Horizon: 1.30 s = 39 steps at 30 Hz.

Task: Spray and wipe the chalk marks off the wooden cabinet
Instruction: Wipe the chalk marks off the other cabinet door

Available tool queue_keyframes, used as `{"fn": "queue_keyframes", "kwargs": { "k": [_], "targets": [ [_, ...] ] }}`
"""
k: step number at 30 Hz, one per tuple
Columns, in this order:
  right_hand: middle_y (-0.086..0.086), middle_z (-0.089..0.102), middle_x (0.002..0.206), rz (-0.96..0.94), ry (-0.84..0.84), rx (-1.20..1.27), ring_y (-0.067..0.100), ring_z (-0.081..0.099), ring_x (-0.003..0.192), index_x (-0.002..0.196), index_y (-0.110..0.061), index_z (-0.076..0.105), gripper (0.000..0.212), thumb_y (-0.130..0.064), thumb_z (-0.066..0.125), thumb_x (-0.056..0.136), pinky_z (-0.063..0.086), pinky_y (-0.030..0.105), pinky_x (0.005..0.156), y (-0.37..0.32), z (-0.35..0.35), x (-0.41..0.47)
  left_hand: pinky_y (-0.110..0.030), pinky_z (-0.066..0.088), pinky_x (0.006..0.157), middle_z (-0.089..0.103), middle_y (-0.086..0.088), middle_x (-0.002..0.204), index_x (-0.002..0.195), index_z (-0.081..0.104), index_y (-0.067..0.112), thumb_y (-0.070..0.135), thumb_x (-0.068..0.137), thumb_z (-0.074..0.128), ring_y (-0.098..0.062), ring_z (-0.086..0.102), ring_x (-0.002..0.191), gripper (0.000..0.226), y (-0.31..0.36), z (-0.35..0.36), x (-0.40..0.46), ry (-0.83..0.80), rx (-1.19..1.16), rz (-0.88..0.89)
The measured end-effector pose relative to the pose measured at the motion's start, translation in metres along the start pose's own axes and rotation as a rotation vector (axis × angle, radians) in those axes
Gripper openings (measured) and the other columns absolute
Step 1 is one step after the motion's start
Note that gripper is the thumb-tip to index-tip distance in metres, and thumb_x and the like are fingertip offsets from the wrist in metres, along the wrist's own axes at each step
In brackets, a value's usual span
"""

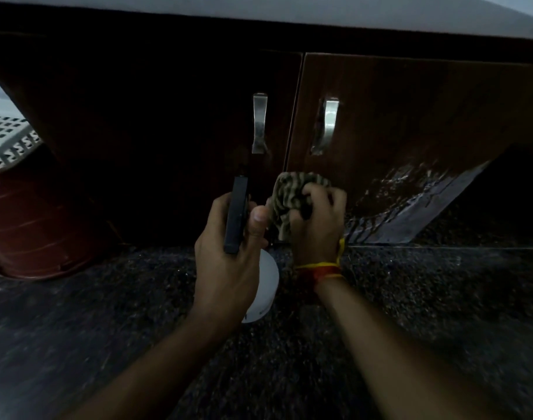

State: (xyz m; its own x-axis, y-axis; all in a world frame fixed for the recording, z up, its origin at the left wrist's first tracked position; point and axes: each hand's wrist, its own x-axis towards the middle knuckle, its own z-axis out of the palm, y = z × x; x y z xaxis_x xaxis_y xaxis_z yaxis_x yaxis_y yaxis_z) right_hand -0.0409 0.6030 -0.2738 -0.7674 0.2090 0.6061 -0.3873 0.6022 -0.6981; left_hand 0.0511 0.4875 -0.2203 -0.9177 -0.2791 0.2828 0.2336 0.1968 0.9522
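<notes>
Low by the cabinet's (410, 122) right door, the right hand (318, 219) bunched a soft, limp striped cloth (292, 192) in curled fingers, while the left hand (229, 262) wrapped the light spray bottle (263, 286) at its neck, probably the surest hold.

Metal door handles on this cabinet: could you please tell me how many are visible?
2: one handle on the dark left door, one handle on the right door, flanking the gap between doors. Others may lie outside the frame.
</notes>
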Motion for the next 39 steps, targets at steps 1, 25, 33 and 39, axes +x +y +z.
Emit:
{"fn": "queue_keyframes", "kwargs": {
  "k": [1, 25, 33, 39],
  "targets": [
    [0.02, 0.042, 0.1, -0.026, 0.015, 0.002, 0.0, 0.03, 0.075, 0.095, 0.0, 0.061, 0.022, 0.008, 0.065, 0.075, 0.027, 0.007, 0.066, -0.001, 0.0, 0.001, -0.017, 0.051, 0.067, 0.063, 0.027, 0.096, 0.111, 0.046, 0.051, 0.08, 0.075, 0.043, -0.008, 0.065, 0.079, 0.046, 0.0, 0.0, 0.001, 0.002, -0.001, -0.002],
    [0.018, 0.04, 0.11, 0.286, -0.241, -0.17, 0.022, 0.033, 0.075, 0.093, -0.004, 0.049, 0.017, 0.002, 0.057, 0.08, 0.029, 0.032, 0.069, 0.041, 0.025, -0.045, -0.03, 0.051, 0.064, 0.063, 0.002, 0.086, 0.109, 0.051, 0.048, 0.078, 0.078, 0.045, -0.016, 0.063, 0.072, 0.044, 0.004, -0.014, 0.0, 0.017, 0.013, 0.012],
    [0.025, 0.043, 0.114, 0.421, -0.191, -0.177, 0.028, 0.042, 0.08, 0.095, 0.0, 0.05, 0.012, -0.002, 0.055, 0.084, 0.028, 0.031, 0.069, 0.044, 0.034, -0.05, -0.014, 0.049, 0.068, 0.066, 0.015, 0.098, 0.115, 0.052, 0.039, 0.085, 0.074, 0.042, -0.012, 0.066, 0.082, 0.062, 0.0, -0.011, 0.0, 0.026, 0.026, -0.02],
    [0.027, 0.045, 0.112, 0.554, -0.036, -0.213, 0.038, 0.049, 0.09, 0.095, 0.006, 0.051, 0.01, -0.002, 0.051, 0.088, 0.025, 0.028, 0.07, 0.071, 0.008, -0.038, -0.023, 0.052, 0.068, 0.064, 0.019, 0.101, 0.111, 0.049, 0.05, 0.08, 0.077, 0.044, -0.013, 0.066, 0.077, 0.047, 0.01, -0.01, -0.003, 0.001, -0.006, 0.014]
  ]
}}
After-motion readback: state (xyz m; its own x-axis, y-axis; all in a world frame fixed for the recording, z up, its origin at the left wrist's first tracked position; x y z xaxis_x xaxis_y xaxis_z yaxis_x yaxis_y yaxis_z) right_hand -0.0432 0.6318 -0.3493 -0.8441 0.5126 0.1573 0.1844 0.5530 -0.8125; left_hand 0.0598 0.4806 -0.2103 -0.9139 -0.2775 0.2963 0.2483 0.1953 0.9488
